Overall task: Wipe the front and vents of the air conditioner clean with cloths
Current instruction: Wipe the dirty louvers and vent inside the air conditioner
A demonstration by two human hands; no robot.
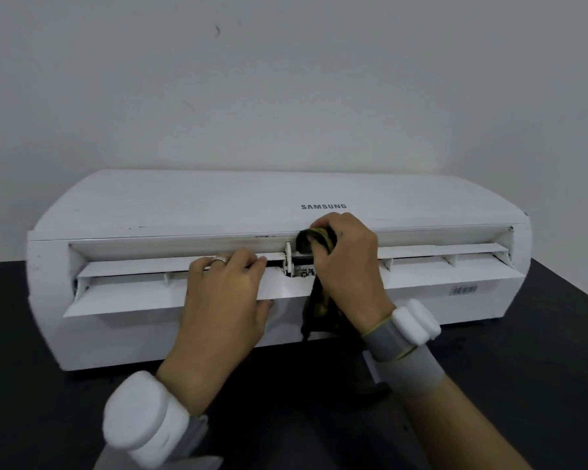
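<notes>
Now, a white air conditioner (184, 205) is sitting on a dark counter (523, 385). The left hand (224, 300) is lying flat along the open flap (133, 296), pressing it down. The right hand (347, 266) is pinching a dark cloth (319, 310), pushing its bunched end into the vent (421, 239) beside the centre hinge (288, 259). Hard pushing is risking a snag on that hinge, or a snapped flap. No containers are showing; only the vent is holding the wad.

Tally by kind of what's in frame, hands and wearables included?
Air conditioner: 1
Cloth: 1
Hands: 2, left hand and right hand
Wrist bands: 2, left wrist band and right wrist band
Ring: 1
Total: 7
</notes>
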